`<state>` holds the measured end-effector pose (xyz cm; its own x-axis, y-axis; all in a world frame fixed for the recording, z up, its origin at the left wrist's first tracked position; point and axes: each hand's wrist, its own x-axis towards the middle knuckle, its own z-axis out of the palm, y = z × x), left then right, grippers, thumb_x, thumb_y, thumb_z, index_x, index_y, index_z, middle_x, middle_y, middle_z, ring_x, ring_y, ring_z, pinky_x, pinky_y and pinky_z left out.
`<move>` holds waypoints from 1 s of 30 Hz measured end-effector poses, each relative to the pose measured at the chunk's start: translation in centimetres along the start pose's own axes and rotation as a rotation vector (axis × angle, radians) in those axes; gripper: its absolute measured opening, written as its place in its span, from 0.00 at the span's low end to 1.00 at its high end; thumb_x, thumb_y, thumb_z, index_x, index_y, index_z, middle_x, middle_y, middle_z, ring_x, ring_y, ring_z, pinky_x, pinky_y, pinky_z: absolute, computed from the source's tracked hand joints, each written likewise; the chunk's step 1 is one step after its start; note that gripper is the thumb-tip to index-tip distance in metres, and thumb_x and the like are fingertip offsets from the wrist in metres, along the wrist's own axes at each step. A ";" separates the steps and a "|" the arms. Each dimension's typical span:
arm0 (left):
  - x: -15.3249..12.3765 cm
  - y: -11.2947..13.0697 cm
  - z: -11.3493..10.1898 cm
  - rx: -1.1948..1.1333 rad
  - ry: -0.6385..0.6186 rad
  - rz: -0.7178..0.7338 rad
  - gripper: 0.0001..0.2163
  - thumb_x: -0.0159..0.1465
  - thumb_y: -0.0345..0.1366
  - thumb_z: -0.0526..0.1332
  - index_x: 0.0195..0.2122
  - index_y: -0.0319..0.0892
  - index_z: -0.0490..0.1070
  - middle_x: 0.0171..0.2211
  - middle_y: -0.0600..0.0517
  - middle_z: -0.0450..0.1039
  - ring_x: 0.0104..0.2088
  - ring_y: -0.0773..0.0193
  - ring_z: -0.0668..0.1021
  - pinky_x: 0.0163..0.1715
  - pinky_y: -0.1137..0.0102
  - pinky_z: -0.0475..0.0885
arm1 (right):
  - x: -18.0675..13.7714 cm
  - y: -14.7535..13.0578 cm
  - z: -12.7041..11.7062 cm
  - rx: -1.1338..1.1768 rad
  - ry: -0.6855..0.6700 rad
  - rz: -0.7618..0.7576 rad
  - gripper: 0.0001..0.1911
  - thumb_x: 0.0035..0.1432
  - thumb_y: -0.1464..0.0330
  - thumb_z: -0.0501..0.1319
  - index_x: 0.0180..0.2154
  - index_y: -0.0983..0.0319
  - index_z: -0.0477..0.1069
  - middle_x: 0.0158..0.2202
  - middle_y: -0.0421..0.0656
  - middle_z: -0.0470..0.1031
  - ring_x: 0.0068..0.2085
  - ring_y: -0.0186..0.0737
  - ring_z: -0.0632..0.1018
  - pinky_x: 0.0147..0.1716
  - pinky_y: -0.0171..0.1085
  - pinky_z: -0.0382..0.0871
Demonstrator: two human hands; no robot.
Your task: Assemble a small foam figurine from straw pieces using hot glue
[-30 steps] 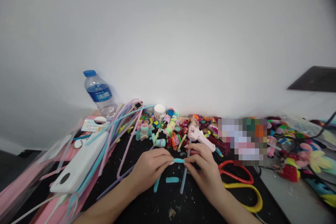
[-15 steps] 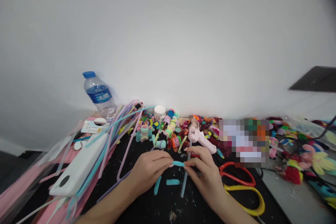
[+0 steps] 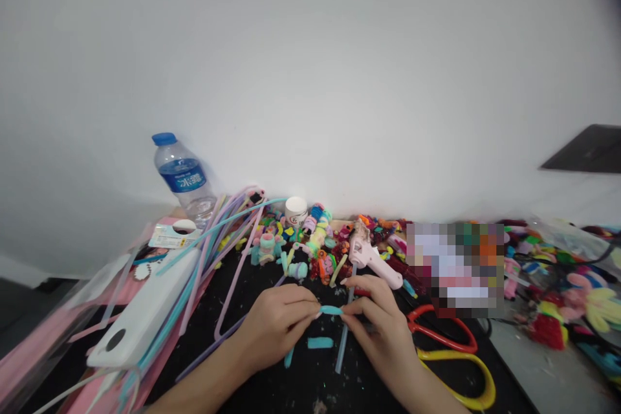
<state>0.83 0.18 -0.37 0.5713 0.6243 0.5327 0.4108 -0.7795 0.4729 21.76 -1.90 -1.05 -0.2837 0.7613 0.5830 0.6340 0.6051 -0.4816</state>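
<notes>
Lower centre: one left hand (image 3: 281,320), one right hand (image 3: 381,323) and three short turquoise chenille pieces (image 3: 320,342) are counted. Centre: one glue gun (image 3: 377,265), one glue stick (image 3: 342,349). Lower right: two scissor handle loops (image 3: 489,391). Left: one bottle (image 3: 184,174); overlapping pipe cleaners (image 3: 208,242) cannot be counted. Right edge: one wall plate (image 3: 589,150).

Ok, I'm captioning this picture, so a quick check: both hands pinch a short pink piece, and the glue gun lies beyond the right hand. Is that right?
Not quite: the piece is light blue, not pink, as the head view shows. The left hand and right hand do both pinch it, and the glue gun does lie beyond the right hand.
</notes>
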 end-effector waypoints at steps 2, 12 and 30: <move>0.0 0.0 0.0 -0.003 0.009 -0.009 0.08 0.63 0.28 0.56 0.36 0.40 0.75 0.32 0.48 0.78 0.33 0.65 0.78 0.34 0.72 0.73 | 0.0 0.0 0.0 0.001 -0.004 0.004 0.06 0.56 0.75 0.59 0.30 0.59 0.68 0.44 0.47 0.69 0.47 0.46 0.70 0.43 0.47 0.68; 0.0 -0.1 -0.2 0.008 -0.020 0.004 0.08 0.65 0.30 0.55 0.38 0.40 0.74 0.34 0.48 0.77 0.34 0.65 0.78 0.35 0.72 0.73 | 0.1 0.1 -0.1 -0.013 -0.002 0.019 0.05 0.56 0.74 0.59 0.29 0.59 0.69 0.45 0.46 0.70 0.48 0.47 0.71 0.44 0.47 0.68; -0.4 -0.4 -0.3 0.069 0.046 0.031 0.08 0.65 0.31 0.56 0.42 0.41 0.73 0.38 0.48 0.77 0.37 0.64 0.78 0.40 0.72 0.74 | 0.2 0.2 -0.2 -0.039 -0.019 -0.022 0.06 0.55 0.74 0.60 0.30 0.58 0.70 0.44 0.45 0.71 0.48 0.46 0.71 0.44 0.46 0.68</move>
<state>0.23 0.28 -0.57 0.5520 0.6004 0.5787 0.4426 -0.7991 0.4068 21.98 -1.68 -0.88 -0.3109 0.7524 0.5807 0.6546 0.6125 -0.4431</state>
